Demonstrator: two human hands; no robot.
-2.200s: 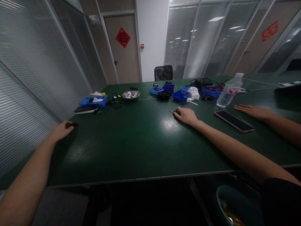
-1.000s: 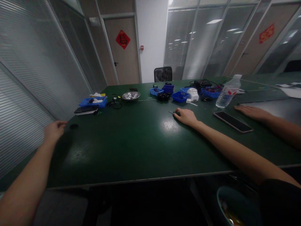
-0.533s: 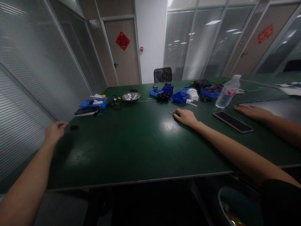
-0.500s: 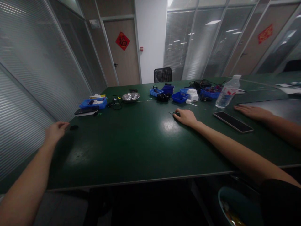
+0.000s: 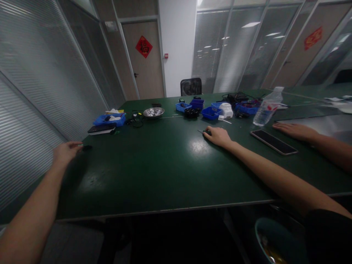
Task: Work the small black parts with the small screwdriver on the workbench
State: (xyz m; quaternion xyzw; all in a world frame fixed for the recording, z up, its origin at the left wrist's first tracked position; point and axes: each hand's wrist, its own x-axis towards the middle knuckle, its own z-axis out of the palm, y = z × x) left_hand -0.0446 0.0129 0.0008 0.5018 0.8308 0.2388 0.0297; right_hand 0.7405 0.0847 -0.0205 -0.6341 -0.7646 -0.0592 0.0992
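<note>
At the left of the green table, my left hand is at a small dark object, its fingers pinched at the near end of it; what exactly they grip is too small to tell. My right hand rests on the table right of the middle, closed on a small screwdriver with a dark handle. The thin metal shaft points left, low over the tabletop.
Behind are a notebook, blue trays, a metal bowl and black cables. At the right are a phone, a tilted water bottle and another person's hand. A bin stands below.
The fingers of my left hand have moved slightly right, up to the small dark object, which they now appear to touch. My right hand has stayed with the screwdriver.
</note>
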